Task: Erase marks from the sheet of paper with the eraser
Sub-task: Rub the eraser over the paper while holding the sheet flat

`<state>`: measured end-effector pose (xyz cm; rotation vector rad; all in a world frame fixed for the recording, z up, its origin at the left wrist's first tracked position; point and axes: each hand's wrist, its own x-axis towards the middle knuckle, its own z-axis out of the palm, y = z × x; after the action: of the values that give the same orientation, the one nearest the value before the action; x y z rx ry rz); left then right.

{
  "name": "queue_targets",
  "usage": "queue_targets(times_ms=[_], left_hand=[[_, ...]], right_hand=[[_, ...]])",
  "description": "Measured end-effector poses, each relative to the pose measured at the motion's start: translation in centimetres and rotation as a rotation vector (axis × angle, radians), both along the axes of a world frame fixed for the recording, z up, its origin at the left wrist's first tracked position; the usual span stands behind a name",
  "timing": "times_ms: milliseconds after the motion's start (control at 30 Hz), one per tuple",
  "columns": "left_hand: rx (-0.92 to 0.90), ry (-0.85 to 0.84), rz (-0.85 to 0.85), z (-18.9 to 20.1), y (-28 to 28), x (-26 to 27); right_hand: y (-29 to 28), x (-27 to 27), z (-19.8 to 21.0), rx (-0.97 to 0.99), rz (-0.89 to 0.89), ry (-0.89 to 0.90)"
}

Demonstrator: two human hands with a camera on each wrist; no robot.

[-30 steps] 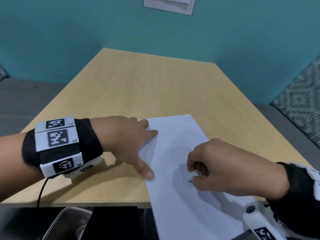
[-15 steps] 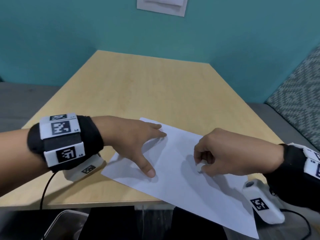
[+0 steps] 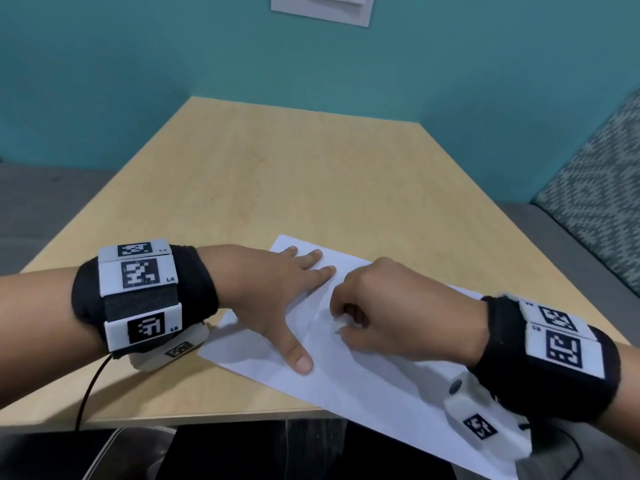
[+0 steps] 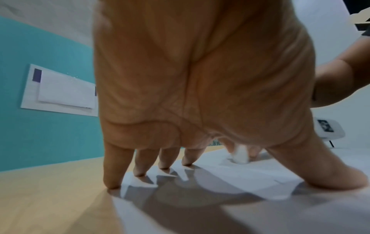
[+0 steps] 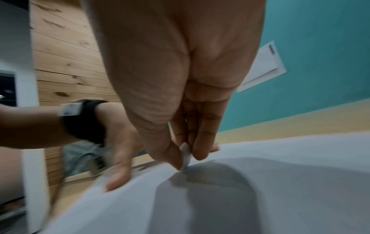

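A white sheet of paper point(image 3: 363, 379) lies slanted across the near part of the wooden table point(image 3: 311, 174), its lower right corner hanging over the front edge. My left hand point(image 3: 287, 299) lies flat on the sheet's left part, fingers and thumb spread and pressing it down. My right hand point(image 3: 391, 306) pinches a small white eraser point(image 5: 185, 156) between thumb and fingers, its tip touching the paper. From the left wrist the eraser point(image 4: 240, 154) shows on the sheet point(image 4: 250, 178) beyond my fingers. No marks can be made out on the paper.
The far half of the table is bare wood. A teal wall point(image 3: 173, 57) with a white panel point(image 3: 322, 8) stands behind it. A patterned cushion point(image 3: 599, 202) sits at the right. A dark gap with a metal object point(image 3: 131, 455) lies below the table's front edge.
The sheet has turned from nearly upright to slanted, its top swinging left. My left hand has moved onto the paper, and my right hand with the eraser has shifted up and left.
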<state>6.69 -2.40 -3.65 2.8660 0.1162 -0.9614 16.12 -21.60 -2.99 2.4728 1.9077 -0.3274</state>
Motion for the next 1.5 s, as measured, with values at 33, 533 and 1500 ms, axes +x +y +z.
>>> queue_targets(times_ms=[33,533,1500], left_hand=[[0.009,-0.001,-0.006,0.0,-0.1,0.0],[0.004,0.000,-0.007,-0.2,0.1,0.0],[0.062,0.029,-0.012,-0.3,0.7,-1.0]], right_hand=[[-0.2,-0.6,0.1,-0.021,0.040,0.027],[0.9,0.9,0.7,-0.052,0.016,-0.073],[1.1,0.7,0.3,-0.033,0.192,0.140]])
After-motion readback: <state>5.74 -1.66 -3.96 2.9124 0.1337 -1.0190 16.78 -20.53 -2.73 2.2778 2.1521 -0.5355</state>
